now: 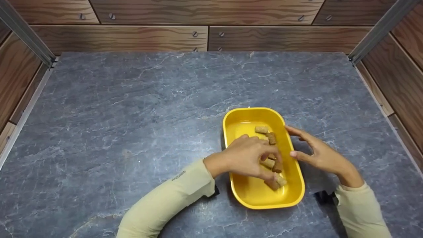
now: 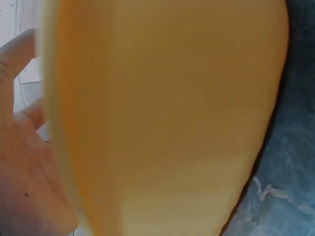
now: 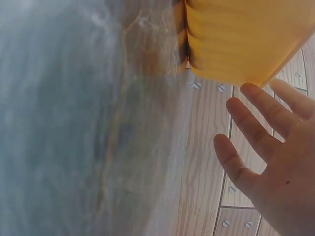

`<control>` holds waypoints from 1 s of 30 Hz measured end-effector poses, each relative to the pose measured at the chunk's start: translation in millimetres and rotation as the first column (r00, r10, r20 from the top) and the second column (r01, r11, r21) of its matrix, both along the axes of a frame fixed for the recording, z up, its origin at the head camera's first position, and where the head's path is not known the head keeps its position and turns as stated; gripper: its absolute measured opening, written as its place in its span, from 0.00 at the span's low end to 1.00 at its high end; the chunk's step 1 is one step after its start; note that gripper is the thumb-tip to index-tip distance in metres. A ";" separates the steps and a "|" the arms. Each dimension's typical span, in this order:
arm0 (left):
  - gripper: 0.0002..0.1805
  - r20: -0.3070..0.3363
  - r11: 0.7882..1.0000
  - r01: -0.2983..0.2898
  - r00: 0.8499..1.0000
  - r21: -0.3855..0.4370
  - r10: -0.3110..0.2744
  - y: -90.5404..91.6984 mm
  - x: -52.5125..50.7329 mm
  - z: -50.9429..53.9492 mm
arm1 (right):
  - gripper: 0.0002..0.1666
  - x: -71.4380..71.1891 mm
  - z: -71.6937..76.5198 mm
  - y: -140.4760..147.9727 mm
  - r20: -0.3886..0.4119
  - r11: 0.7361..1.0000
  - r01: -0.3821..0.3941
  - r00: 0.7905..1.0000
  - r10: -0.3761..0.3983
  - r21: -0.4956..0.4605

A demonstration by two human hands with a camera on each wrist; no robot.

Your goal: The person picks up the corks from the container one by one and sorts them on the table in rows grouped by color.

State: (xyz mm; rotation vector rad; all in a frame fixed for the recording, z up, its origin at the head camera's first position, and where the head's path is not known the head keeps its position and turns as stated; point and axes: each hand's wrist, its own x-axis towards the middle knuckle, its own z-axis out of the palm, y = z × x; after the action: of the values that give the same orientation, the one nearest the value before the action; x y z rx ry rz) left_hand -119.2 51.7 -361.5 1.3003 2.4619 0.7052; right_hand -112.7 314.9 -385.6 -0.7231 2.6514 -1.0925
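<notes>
Cork pieces (image 1: 262, 130), pale and brown, lie along the right half of the yellow tray (image 1: 249, 207), which stands on the near right part of the marbled tabletop (image 1: 115, 115). Above them the left hand (image 1: 246, 157) bends thumb and index finger toward each other; whether they pinch a piece I cannot tell. The right hand (image 1: 319, 153), fingers spread, is at the tray's right edge, where light, steadying pressure should prevent sliding while pieces are handled singly.

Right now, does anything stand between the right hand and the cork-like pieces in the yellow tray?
Yes: the right wall of the yellow tray stands between the right hand, outside it, and the cork-like pieces. The left hand, over the tray, also hides some pieces.
</notes>
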 end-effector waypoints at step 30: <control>0.11 0.028 0.958 0.055 0.998 -0.281 -0.049 29.5 0.0 -29.9 | 0.40 -0.8 1.8 4.2 0.109 1.000 -0.013 0.994 0.010 0.021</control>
State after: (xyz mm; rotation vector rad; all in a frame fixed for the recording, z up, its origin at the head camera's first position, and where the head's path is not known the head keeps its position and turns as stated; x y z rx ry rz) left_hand -119.2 81.2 -391.5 1.2342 2.3941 0.3357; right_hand -113.4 319.2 -383.8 -0.6542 2.5605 -1.0670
